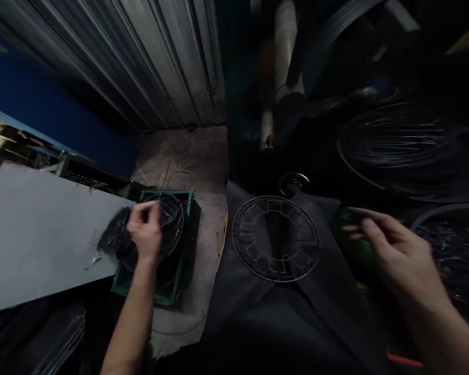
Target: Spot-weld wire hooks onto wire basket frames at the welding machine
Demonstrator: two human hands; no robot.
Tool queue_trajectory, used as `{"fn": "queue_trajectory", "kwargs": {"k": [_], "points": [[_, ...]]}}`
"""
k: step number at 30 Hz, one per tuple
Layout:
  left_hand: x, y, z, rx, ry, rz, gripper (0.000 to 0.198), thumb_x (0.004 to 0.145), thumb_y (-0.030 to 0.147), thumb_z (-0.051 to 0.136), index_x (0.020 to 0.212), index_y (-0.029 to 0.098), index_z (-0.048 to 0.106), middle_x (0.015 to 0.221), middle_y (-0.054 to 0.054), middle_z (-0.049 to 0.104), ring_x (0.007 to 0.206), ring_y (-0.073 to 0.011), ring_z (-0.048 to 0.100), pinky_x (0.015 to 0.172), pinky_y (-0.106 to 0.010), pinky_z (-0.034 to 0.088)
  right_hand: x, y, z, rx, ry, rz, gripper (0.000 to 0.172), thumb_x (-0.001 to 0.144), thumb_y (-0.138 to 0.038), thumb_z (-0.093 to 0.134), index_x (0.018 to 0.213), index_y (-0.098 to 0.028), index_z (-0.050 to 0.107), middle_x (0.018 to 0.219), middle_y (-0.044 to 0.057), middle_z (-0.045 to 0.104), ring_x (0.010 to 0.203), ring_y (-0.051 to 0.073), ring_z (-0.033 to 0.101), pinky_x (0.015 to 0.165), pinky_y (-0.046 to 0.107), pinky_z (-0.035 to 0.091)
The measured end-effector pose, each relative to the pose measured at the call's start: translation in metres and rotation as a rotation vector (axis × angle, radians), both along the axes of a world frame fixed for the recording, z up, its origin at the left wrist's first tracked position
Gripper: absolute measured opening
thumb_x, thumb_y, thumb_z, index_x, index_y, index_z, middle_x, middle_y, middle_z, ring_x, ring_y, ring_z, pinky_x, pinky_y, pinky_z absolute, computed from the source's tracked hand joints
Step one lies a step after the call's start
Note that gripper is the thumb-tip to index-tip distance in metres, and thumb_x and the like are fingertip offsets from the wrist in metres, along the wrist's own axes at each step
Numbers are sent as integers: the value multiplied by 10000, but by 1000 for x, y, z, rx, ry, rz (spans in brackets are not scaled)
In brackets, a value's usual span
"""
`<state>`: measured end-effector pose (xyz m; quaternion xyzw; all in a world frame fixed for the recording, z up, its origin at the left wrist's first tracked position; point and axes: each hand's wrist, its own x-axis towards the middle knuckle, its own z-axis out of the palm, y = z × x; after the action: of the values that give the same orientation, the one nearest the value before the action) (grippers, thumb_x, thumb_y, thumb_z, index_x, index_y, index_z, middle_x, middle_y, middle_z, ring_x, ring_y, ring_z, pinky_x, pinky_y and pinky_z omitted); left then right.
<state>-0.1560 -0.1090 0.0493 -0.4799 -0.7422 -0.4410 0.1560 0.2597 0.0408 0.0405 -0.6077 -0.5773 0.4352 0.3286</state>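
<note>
My left hand (145, 227) is closed, its fingers pinched together above a green crate (166, 299) of dark wire rings (174, 221); what it grips, if anything, is too small to make out. A round wire frame (275, 277) with an inner ring of bent loops lies on the dark cloth (258, 323) over my lap. To the right of that frame, my right hand (394, 247) is held in the air, thumb and fingers apart, with nothing in it. A small metal ring (294, 183) is just beyond the wire frame.
A pale board (42, 234) stands at the left, with a bundle of wire rings at its edge. Machine parts (285, 52) rise ahead. Coiled wire (398, 146) lies at the right, above a container of small metal pieces (453, 260). Loose rings lie on the floor (207, 156).
</note>
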Motion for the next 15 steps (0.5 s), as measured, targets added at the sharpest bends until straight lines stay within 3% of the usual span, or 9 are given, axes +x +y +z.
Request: {"fn": "queue_trajectory", "kwargs": {"k": [2,4,5,7,9,11,13,15], "points": [[75,14,10,-10,186,-340,49,845,201,563,865,198,608,738,11,602,672,-93,544,604,-221,437,-21,4,14,-87,215,159,616,747,-691,510,1141,-225,592,981,93,659,813,196,644,736,361,542],[139,27,14,-32,440,-662,80,829,160,563,850,214,617,644,28,555,588,-82,489,559,-223,401,-39,5,21,-246,474,260,703,748,-769,400,1210,-254,529,1118,106,620,885,219,644,700,379,556],[161,31,14,-40,523,-797,83,816,144,570,819,212,617,576,47,502,540,-75,448,544,-225,385,-45,4,21,-310,564,252,703,743,-771,406,1215,-262,516,1123,102,617,847,210,651,652,362,562],[186,34,10,-39,598,-947,72,793,144,597,785,210,624,566,57,483,543,-68,439,609,-232,413,-50,-2,17,-358,639,134,599,732,-671,558,1157,-250,543,969,60,649,600,123,611,505,263,531],[186,28,2,-28,572,-947,77,797,296,630,849,242,648,705,31,572,706,-92,528,787,-269,438,-49,-11,10,-330,667,-21,456,707,-501,695,1053,-227,578,751,-16,615,384,26,424,364,162,409],[174,20,-3,-52,400,-808,379,775,546,589,1057,295,625,976,-21,613,984,-174,542,944,-354,392,-46,-19,2,-313,708,-103,388,706,-451,714,988,-222,578,639,-56,554,323,-3,298,308,130,311],[161,17,-7,-136,14,-604,631,779,651,490,1306,304,456,1185,-75,548,1121,-230,493,960,-406,389,-45,-24,-2,-339,731,-94,391,713,-476,700,988,-238,555,619,-60,545,309,2,283,290,127,275],[153,21,-9,-273,-498,-503,666,842,573,462,1408,259,306,1198,-109,542,1006,-196,559,853,-361,458,-46,-22,-4,-388,729,-44,433,711,-503,691,1021,-248,531,616,-59,549,299,6,269,277,130,254]]}}
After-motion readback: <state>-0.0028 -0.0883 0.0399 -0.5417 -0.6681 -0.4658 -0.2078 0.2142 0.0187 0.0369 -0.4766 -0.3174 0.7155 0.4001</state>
